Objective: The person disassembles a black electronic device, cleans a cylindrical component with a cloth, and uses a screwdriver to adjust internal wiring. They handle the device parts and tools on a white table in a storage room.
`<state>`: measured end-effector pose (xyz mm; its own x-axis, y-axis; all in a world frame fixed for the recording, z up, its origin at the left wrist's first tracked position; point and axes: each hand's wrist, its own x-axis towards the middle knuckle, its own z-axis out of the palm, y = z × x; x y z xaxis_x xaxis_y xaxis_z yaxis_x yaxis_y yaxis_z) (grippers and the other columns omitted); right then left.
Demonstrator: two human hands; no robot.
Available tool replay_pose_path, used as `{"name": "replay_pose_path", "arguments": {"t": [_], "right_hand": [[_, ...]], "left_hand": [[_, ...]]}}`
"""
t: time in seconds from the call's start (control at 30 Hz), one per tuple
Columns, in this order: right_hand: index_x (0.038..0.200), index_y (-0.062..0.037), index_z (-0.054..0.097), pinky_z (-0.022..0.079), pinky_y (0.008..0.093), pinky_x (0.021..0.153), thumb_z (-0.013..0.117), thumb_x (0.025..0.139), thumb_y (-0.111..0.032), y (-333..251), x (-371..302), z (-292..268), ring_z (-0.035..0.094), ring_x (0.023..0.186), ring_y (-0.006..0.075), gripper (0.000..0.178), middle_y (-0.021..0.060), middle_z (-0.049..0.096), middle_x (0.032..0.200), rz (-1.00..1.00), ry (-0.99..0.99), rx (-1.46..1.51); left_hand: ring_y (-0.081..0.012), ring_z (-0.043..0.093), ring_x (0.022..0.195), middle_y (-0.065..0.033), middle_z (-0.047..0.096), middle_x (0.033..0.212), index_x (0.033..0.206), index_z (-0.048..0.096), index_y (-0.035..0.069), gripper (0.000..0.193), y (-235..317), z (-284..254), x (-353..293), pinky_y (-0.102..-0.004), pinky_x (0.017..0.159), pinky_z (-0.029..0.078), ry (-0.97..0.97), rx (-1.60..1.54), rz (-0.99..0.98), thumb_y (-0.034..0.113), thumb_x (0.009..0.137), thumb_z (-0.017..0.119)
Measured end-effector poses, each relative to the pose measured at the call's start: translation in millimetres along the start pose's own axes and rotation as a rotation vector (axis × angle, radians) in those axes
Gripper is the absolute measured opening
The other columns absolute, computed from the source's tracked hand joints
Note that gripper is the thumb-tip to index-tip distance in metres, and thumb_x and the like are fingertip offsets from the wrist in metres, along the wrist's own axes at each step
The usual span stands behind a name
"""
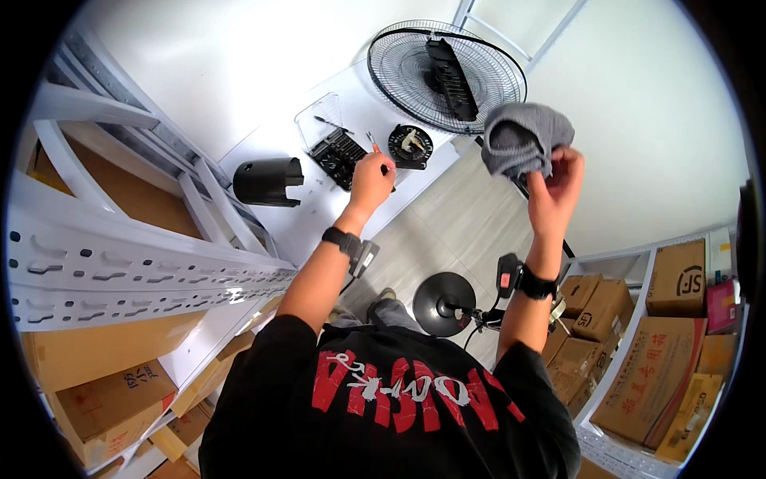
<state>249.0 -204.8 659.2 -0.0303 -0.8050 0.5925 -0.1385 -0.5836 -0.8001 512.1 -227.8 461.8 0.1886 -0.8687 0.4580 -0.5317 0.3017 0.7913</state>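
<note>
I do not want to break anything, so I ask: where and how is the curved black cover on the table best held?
Probably around the plain middle of the black cover, from above, with the left hand, the nearer one. It lies on its side, curved wall up, and its right end is notched.

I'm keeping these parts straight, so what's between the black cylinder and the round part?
In the head view, from the black cylinder toward the round part come a slatted part, then your left hand with an orange tool.
</note>
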Motion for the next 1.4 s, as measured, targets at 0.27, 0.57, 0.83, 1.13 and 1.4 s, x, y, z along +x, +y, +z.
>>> {"name": "replay_pose_path", "arguments": {"t": [0.27,0.57,0.83,1.13,1.4], "right_hand": [[0.104,-0.0051,0.044,0.038,0.0223,0.079,0.063,0.073,0.006,-5.3,-47.1,-50.8,0.046,0.088,0.0102,0.038,0.0021,0.044,0.099,0.060,0.122,-0.041],[0.104,-0.0053,0.043,0.041,0.0246,0.083,0.069,0.076,0.005,13.4,-42.8,-60.8,0.049,0.094,0.0121,0.039,0.0031,0.044,0.102,0.063,0.050,0.040],[0.102,-0.0061,0.045,0.040,0.0222,0.077,0.070,0.074,0.002,22.2,-46.0,-56.5,0.047,0.087,0.0094,0.038,0.0009,0.045,0.098,0.135,0.040,0.005],[0.104,-0.0056,0.045,0.040,0.0220,0.076,0.065,0.074,0.003,25.5,-48.5,-48.5,0.046,0.085,0.0099,0.037,0.0011,0.044,0.097,0.131,0.028,0.035],[0.119,-0.0037,0.045,0.044,0.0273,0.082,0.062,0.073,0.006,47.3,-46.6,-8.4,0.052,0.095,0.0152,0.050,0.0056,0.051,0.107,0.237,-0.110,0.166]], "left_hand": [[-0.0357,0.062,0.079,-0.0167,0.064,0.082,0.075,0.065,0.002,0.004,-27.7,32.4,27.7,-0.0411,0.073,0.050,-0.125,0.252,-0.042,0.003,0.071,0.066],[-0.0386,0.062,0.077,-0.0196,0.064,0.078,0.070,0.065,0.003,0.004,-43.4,51.6,24.2,-0.0443,0.072,0.051,-0.124,0.289,-0.142,0.003,0.073,0.062],[-0.0375,0.063,0.078,-0.0167,0.066,0.081,0.077,0.067,0.004,0.006,-43.1,56.5,18.7,-0.0437,0.071,0.051,-0.186,0.399,-0.150,0.009,0.075,0.064],[-0.0309,0.064,0.095,-0.0198,0.067,0.102,0.105,0.066,0.000,0.040,-12.3,5.2,37.5,-0.0368,0.085,0.049,-0.178,0.057,-0.420,0.036,0.090,0.057],[-0.0400,0.019,0.141,-0.0227,0.023,0.152,0.145,0.026,-0.004,0.087,62.5,-75.9,18.3,-0.0490,0.116,0.016,-0.024,-1.739,-0.524,0.065,0.094,0.014]]}}
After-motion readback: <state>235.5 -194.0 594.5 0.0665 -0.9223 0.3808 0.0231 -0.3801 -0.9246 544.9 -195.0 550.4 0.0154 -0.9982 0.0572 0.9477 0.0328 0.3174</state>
